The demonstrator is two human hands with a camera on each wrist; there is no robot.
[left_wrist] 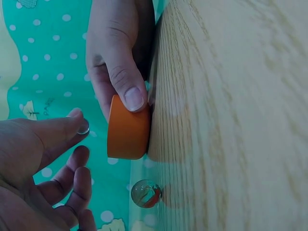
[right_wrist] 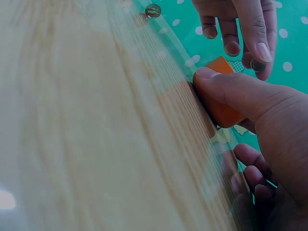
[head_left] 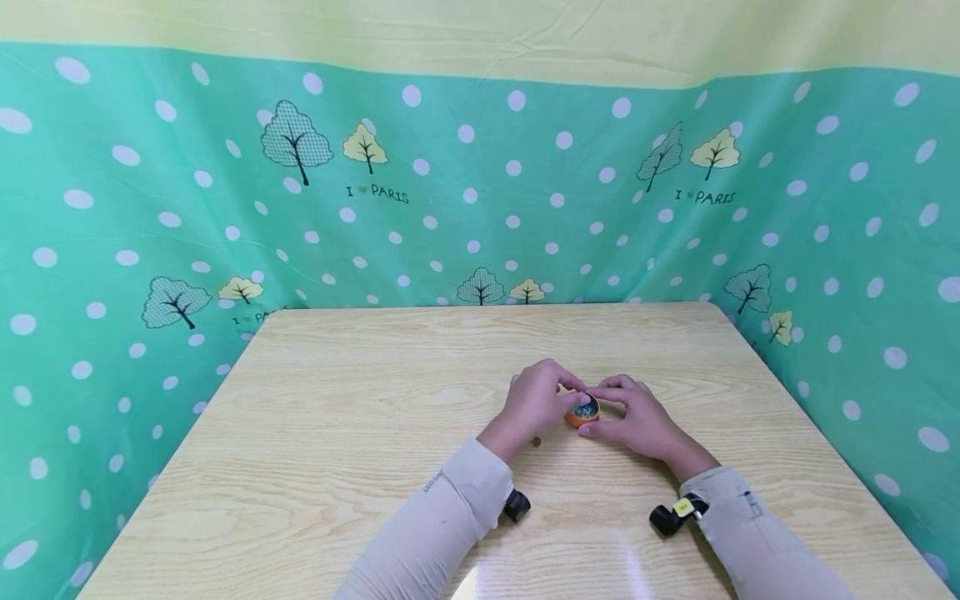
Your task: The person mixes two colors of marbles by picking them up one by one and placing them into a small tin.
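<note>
A small round orange container (head_left: pixel 573 419) stands on the table, with dark, bluish contents showing inside in the head view. My right hand (head_left: pixel 633 421) grips its side, the thumb pressed on the near wall (right_wrist: pixel 219 108). Between thumb and fingertips my left hand (head_left: pixel 534 404) pinches a clear glass marble (left_wrist: pixel 83 127), held just over the container's rim; its other fingers curl loosely. A second glass marble (left_wrist: pixel 146 193) lies on the table to the left of the container, apart from both hands. What exactly lies in the container is too small to tell.
The pale wood-grain table (head_left: pixel 360 400) has a glossy top. Behind it and along both sides hangs a green dotted curtain (head_left: pixel 513 200) with printed trees. Black wrist cameras (head_left: pixel 666 521) are strapped at both sleeves, close above the tabletop.
</note>
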